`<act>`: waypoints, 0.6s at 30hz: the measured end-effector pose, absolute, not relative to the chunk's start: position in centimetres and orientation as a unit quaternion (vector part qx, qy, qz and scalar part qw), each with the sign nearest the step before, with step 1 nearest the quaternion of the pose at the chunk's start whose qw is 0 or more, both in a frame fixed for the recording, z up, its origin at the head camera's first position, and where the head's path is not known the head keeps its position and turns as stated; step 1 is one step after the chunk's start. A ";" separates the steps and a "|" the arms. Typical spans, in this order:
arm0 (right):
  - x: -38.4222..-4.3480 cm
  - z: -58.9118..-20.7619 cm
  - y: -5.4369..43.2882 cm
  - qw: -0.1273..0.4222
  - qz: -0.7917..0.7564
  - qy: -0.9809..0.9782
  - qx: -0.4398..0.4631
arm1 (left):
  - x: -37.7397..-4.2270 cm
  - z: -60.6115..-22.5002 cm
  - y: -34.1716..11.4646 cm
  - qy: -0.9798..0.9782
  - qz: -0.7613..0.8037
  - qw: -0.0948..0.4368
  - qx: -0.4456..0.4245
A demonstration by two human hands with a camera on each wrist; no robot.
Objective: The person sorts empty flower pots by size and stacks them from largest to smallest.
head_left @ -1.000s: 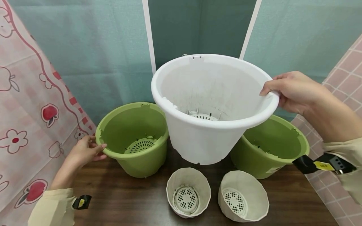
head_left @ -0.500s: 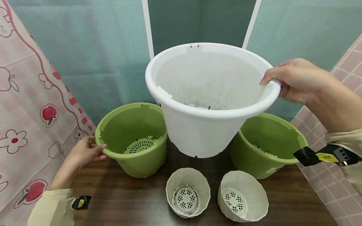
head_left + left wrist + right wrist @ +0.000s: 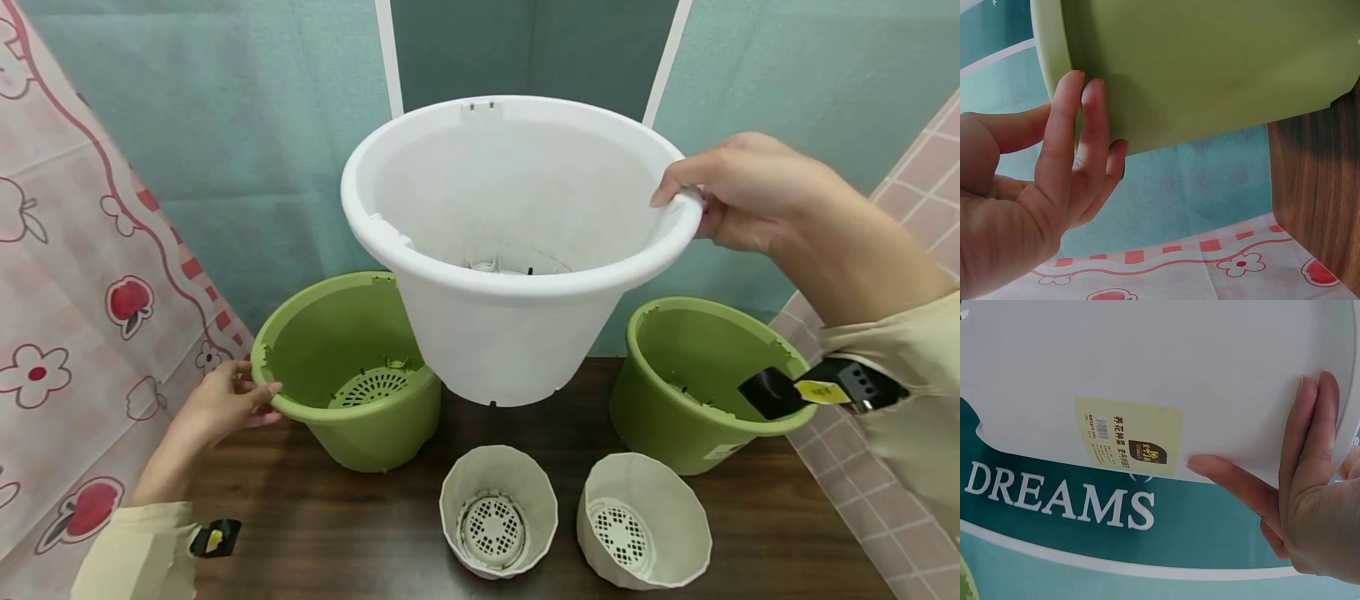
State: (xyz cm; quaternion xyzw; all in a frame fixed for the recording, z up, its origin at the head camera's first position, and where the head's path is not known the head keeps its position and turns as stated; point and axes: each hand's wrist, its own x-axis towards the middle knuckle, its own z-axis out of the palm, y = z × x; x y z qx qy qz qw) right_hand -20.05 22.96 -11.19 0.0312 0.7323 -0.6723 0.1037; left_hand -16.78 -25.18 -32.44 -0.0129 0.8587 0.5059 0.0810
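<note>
A large white plant pot (image 3: 510,333) hangs in the air above the table, gripped at its right rim by my right hand (image 3: 750,192). In the right wrist view its wall carries a cream label (image 3: 1129,434), with fingers (image 3: 1304,437) spread along the outside under the rim. My left hand (image 3: 228,396) pinches the left rim of a green plant pot (image 3: 375,433), which stands on the table. The left wrist view has fingers (image 3: 1060,137) under that rim, against the outer wall. The white pot hides part of the green pot's right rim.
Another green pot (image 3: 675,433) stands on the right, partly behind the right wrist strap. Two small cream pots (image 3: 498,467) (image 3: 675,500) with perforated bottoms stand at the front of the brown wooden table (image 3: 337,533). Teal cloth (image 3: 225,167) hangs behind.
My right hand has raised the white pot and carried it leftward, uncovering more of the right green pot. The left hand and the pot it holds have stayed put.
</note>
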 end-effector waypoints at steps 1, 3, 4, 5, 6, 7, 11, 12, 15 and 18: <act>-20.1 -11.2 22.6 0.101 -0.676 0.729 0.032 | -16.8 -32.4 -25.2 0.858 0.507 0.081 -0.013; -20.1 -11.2 21.9 0.098 -0.683 0.723 0.031 | -16.8 -32.4 -25.1 0.857 0.508 0.080 -0.011; -20.2 -11.2 21.6 0.096 -0.687 0.720 0.029 | -16.8 -32.4 -25.1 0.857 0.509 0.080 -0.011; -20.2 -11.2 21.2 0.095 -0.690 0.717 0.025 | -16.8 -32.4 -25.1 0.856 0.510 0.080 -0.011; -20.1 -11.3 20.8 0.095 -0.692 0.716 0.022 | -16.7 -32.4 -25.1 0.856 0.511 0.080 -0.011; -20.1 -11.3 20.4 0.095 -0.694 0.713 0.020 | -16.7 -32.4 -25.1 0.856 0.511 0.081 -0.011; -19.9 -11.4 18.7 0.092 -0.693 0.715 0.011 | -16.7 -32.3 -25.1 0.855 0.511 0.082 -0.011; -19.9 -11.4 18.3 0.091 -0.692 0.716 0.012 | -16.7 -32.3 -25.1 0.856 0.511 0.082 -0.011; -19.6 -11.4 17.2 0.088 -0.683 0.725 0.010 | -16.7 -32.3 -25.1 0.855 0.513 0.080 -0.009; -19.4 -11.3 16.1 0.090 -0.678 0.729 0.008 | -16.7 -32.3 -25.0 0.855 0.512 0.081 -0.008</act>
